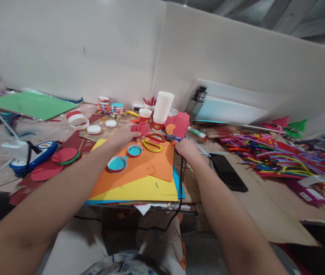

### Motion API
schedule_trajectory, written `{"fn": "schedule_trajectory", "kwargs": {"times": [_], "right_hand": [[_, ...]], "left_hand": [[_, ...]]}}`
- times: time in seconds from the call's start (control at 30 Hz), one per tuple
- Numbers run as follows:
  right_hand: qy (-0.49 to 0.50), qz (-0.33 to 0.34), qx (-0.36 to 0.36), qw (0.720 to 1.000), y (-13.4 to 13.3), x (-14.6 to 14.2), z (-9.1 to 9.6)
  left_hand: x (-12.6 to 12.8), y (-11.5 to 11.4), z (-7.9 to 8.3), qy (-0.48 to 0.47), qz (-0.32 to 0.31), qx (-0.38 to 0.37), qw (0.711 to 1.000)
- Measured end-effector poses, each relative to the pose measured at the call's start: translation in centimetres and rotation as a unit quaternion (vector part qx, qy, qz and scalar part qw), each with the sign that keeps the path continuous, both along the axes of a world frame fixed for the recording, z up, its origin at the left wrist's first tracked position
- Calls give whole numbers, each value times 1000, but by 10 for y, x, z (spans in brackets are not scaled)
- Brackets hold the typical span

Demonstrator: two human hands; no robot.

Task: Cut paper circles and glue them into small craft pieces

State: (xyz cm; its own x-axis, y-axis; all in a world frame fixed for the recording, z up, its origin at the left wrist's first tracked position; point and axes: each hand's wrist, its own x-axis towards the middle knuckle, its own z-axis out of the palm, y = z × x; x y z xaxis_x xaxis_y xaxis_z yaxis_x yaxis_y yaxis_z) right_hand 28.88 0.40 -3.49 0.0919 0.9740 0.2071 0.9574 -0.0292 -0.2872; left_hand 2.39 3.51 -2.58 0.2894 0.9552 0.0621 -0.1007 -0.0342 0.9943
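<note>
On the far left, a white ring stands open, seemingly unworked. Next, small trimmed stacks look finished. Nearer, two rings on orange paper already have blue inside. The left hand pinches a red round piece, apparently unfinished, far of the scissors. To the right, the right hand is closed around a corded tool.

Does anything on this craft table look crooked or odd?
The stack of cups leans sideways, though the wide view may exaggerate that. The cardboard sheet looks askew too: one corner juts past the front of the table.
</note>
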Motion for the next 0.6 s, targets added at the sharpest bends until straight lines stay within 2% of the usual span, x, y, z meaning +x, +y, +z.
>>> {"fn": "schedule_trajectory", "kwargs": {"times": [0.1,0.2,0.3,0.4,0.47,0.5,0.53,0.6], "right_hand": [[-16,-81,-35,996,-3,-5,2],[-23,-118,-41,992,-7,-10,6],[-29,-134,-27,990,-11,-12,11],[4,-103,47,993,-11,-18,14],[112,-38,95,988,-8,-27,15],[194,5,98,976,-7,-33,15],[288,49,85,953,-7,-40,16],[444,108,42,889,-8,-55,16]], "left_hand": [[0,-1,1,0,-1,4,1000],[1,-2,1,2,-3,1,1000],[1,-3,1,5,-8,-3,1000],[2,-6,3,-13,-24,-9,1000],[4,-9,5,-20,-50,-25,998],[5,-11,6,-18,-65,-32,997],[5,-12,7,-13,-78,-35,996],[7,-13,6,-1,-96,-29,995]]}}
